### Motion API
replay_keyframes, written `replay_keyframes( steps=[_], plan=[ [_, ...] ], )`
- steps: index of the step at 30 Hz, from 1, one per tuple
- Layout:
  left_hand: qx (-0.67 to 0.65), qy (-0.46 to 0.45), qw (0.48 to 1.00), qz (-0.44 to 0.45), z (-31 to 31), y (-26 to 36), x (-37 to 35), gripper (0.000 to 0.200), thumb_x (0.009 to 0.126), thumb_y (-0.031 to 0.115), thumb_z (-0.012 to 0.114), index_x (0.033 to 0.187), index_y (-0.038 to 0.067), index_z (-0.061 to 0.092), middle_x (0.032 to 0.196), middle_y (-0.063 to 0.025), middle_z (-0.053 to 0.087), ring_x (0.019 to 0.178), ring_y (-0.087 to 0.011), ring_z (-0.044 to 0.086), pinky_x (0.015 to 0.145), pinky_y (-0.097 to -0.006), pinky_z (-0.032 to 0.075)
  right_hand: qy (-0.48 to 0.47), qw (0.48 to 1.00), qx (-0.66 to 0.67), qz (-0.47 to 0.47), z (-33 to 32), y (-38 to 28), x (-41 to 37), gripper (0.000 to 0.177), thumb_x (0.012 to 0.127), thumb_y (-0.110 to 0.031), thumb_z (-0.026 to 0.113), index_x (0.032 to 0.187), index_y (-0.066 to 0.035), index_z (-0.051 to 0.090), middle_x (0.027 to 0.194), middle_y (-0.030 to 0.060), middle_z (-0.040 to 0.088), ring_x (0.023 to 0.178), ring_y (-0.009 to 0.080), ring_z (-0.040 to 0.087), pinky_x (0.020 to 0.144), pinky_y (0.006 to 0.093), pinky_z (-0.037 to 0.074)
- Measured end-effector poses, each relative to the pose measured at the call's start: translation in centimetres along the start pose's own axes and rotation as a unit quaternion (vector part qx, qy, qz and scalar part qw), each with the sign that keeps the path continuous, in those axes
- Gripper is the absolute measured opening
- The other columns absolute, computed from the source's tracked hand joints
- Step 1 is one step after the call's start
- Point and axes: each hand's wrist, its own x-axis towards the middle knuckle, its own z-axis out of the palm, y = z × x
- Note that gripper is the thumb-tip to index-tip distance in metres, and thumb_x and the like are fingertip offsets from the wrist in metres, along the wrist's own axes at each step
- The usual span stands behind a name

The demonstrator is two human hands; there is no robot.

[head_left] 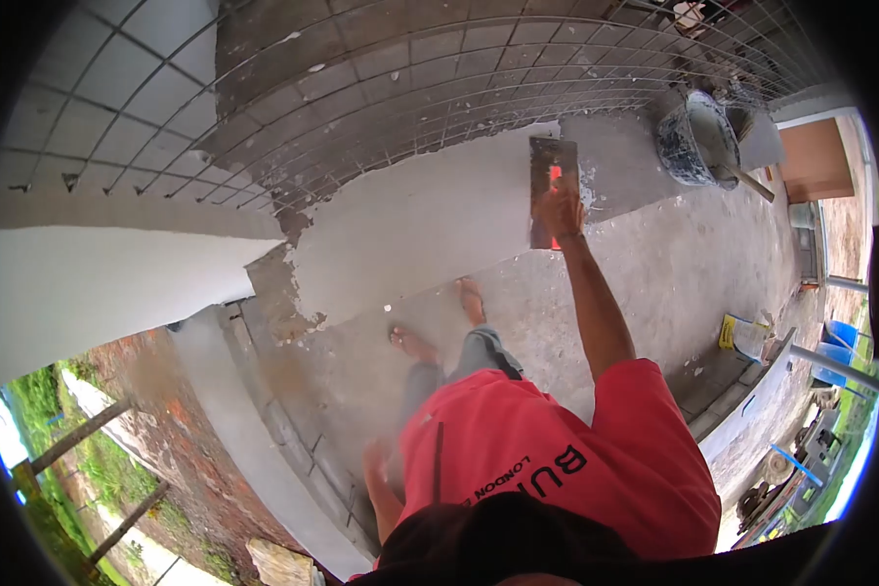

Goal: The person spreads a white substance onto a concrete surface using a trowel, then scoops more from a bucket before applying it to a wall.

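Observation:
My right hand [561,210] is wrapped round the red handle of a rectangular trowel [542,161]. The trowel lies against a smooth light-grey coated patch [410,225], at its right end. Beyond the trowel the surface [610,156] is darker grey. My left hand [376,457] hangs low beside my body, away from the trowel; it is blurred and its fingers cannot be made out. My bare feet [415,344] are just below the patch's lower edge.
A wire mesh [361,83] spans the top. At the upper right stands a splattered bucket [698,142] with a stick [752,184] leaning out. A yellow and white bag [742,335] lies at the right. A ledge [254,430] runs along the lower left.

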Motion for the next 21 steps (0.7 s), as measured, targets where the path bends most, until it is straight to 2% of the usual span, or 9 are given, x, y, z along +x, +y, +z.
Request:
replay_keyframes(
  steps=[2, 3, 6, 8, 10, 13, 15, 19, 21],
  plan=[
    [-0.015, 0.008, 1.000, -0.016, 0.9, 0.7, -0.8, 0.045, 0.096, 0.033, 0.050, 0.135, 0.012, 0.043, 0.127, -0.0127, 0.056, 0.107, -0.0271, 0.060, 0.091, -0.0407, 0.048, 0.131, 0.981, -0.030, -0.137, 1.7, 8.2, 4.5, 0.031, 0.082, -0.020, 0.047, 0.107, -0.005, 0.059, 0.098, 0.0248, 0.061, 0.092, 0.0442, 0.060, 0.079, 0.0519, 0.050],
    [-0.012, 0.023, 0.999, -0.020, 1.3, 1.0, -1.2, 0.044, 0.096, 0.032, 0.049, 0.136, 0.013, 0.043, 0.127, -0.0124, 0.056, 0.107, -0.0269, 0.060, 0.091, -0.0410, 0.048, 0.119, 0.992, 0.011, -0.031, -2.4, 5.7, 3.0, 0.032, 0.083, -0.022, 0.049, 0.107, -0.003, 0.057, 0.099, 0.0248, 0.062, 0.093, 0.0447, 0.060, 0.080, 0.0507, 0.049],
    [-0.010, 0.039, 0.999, -0.024, 2.3, 1.6, -2.5, 0.044, 0.098, 0.031, 0.046, 0.137, 0.013, 0.041, 0.129, -0.0116, 0.055, 0.109, -0.0268, 0.059, 0.093, -0.0416, 0.047, 0.064, 0.986, 0.067, -0.142, -9.9, 3.0, 0.2, 0.033, 0.091, -0.020, 0.049, 0.119, -0.002, 0.050, 0.109, 0.0260, 0.062, 0.101, 0.0430, 0.059, 0.086, 0.0473, 0.048],
    [0.017, 0.031, 0.999, -0.007, 2.5, 1.3, -2.5, 0.044, 0.098, 0.031, 0.045, 0.137, 0.012, 0.040, 0.130, -0.0113, 0.054, 0.110, -0.0269, 0.058, 0.094, -0.0417, 0.047, -0.035, 0.988, 0.077, -0.128, -9.9, 3.8, -0.1, 0.034, 0.089, -0.023, 0.053, 0.115, -0.001, 0.053, 0.106, 0.0258, 0.063, 0.100, 0.0425, 0.060, 0.085, 0.0468, 0.048],
    [0.065, 0.025, 0.997, 0.028, 2.5, 0.2, -1.6, 0.044, 0.099, 0.031, 0.044, 0.138, 0.011, 0.038, 0.130, -0.0112, 0.054, 0.111, -0.0269, 0.058, 0.094, -0.0416, 0.046, -0.105, 0.986, -0.055, -0.114, -9.5, -0.5, -2.2, 0.036, 0.086, -0.027, 0.058, 0.112, -0.003, 0.056, 0.102, 0.0241, 0.064, 0.098, 0.0416, 0.061, 0.083, 0.0462, 0.049],
    [0.122, 0.021, 0.990, 0.074, 2.3, -1.5, -0.5, 0.044, 0.099, 0.031, 0.044, 0.137, 0.010, 0.039, 0.129, -0.0118, 0.055, 0.111, -0.0271, 0.058, 0.094, -0.0415, 0.046, -0.165, 0.935, 0.067, -0.307, -4.7, -6.5, -4.7, 0.037, 0.076, -0.033, 0.071, 0.095, -0.004, 0.059, 0.088, 0.0185, 0.065, 0.084, 0.0381, 0.063, 0.071, 0.0448, 0.051],
    [0.103, 0.014, 0.991, 0.085, 3.3, -1.4, -1.7, 0.043, 0.099, 0.032, 0.045, 0.136, 0.010, 0.041, 0.129, -0.0122, 0.055, 0.110, -0.0265, 0.058, 0.094, -0.0416, 0.046, -0.190, 0.872, 0.031, -0.450, -0.4, -10.8, -4.9, 0.035, 0.077, -0.032, 0.071, 0.092, -0.004, 0.058, 0.085, 0.0151, 0.065, 0.083, 0.0354, 0.063, 0.072, 0.0436, 0.050],
    [-0.053, 0.061, 0.996, 0.034, 5.8, -0.8, -5.3, 0.041, 0.098, 0.031, 0.047, 0.133, 0.009, 0.044, 0.124, -0.0114, 0.057, 0.106, -0.0252, 0.060, 0.093, -0.0402, 0.046, -0.172, 0.820, -0.049, -0.544, 8.5, -16.9, -3.8, 0.038, 0.076, -0.033, 0.071, 0.101, -0.007, 0.060, 0.089, 0.0098, 0.066, 0.088, 0.0279, 0.064, 0.077, 0.0388, 0.050],
    [-0.022, 0.083, 0.995, 0.056, 5.9, -3.7, -5.7, 0.040, 0.098, 0.030, 0.047, 0.132, 0.009, 0.045, 0.121, -0.0108, 0.058, 0.104, -0.0247, 0.060, 0.092, -0.0393, 0.047, -0.145, 0.813, -0.035, -0.563, 10.4, -18.6, -2.9, 0.037, 0.075, -0.033, 0.072, 0.099, -0.007, 0.059, 0.087, 0.0094, 0.066, 0.086, 0.0273, 0.065, 0.076, 0.0381, 0.050]
  ],
)
